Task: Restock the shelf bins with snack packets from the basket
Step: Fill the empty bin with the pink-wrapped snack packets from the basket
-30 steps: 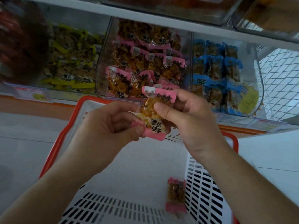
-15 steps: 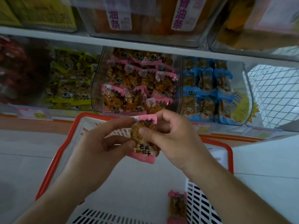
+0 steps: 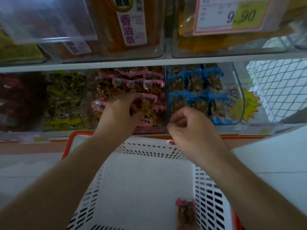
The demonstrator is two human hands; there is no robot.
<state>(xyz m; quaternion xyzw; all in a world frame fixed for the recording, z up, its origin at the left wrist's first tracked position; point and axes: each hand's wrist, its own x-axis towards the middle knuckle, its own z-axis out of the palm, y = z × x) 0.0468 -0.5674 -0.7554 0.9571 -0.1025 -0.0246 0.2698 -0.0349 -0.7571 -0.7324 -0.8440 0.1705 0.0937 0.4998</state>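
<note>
**Pink snack packet at the front of the shelf bin**

A white shelf (image 3: pixel 116 64) runs across, with clear bins above and below it. A tag (image 3: pixel 232 14) near the top right corner reads "9.90". A white label (image 3: pixel 131 27) on a top bin has purple writing, "香油条".

Under the shelf, the middle bin (image 3: pixel 86 97) is full of pink packets. The bin (image 3: pixel 239 90) to its right holds blue packets, and a yellow star sticker (image 3: pixel 247 105) is on its front. Yellow packets (image 3: pixel 63 100) fill the bin on the left.

The left hand (image 3: pixel 119 112) grasps a pink snack packet (image 3: pixel 146 113) at the front edge of the middle bin. The packet has small dark writing low down.

The right hand (image 3: pixel 191 128) is loosely curled and holds nothing, just in front of the blue bin's bottom edge.

Below is a white basket (image 3: pixel 209 188) with an orange rim. One last packet (image 3: pixel 185 213) lies near its right wall; much of its floor shows bare.
</note>
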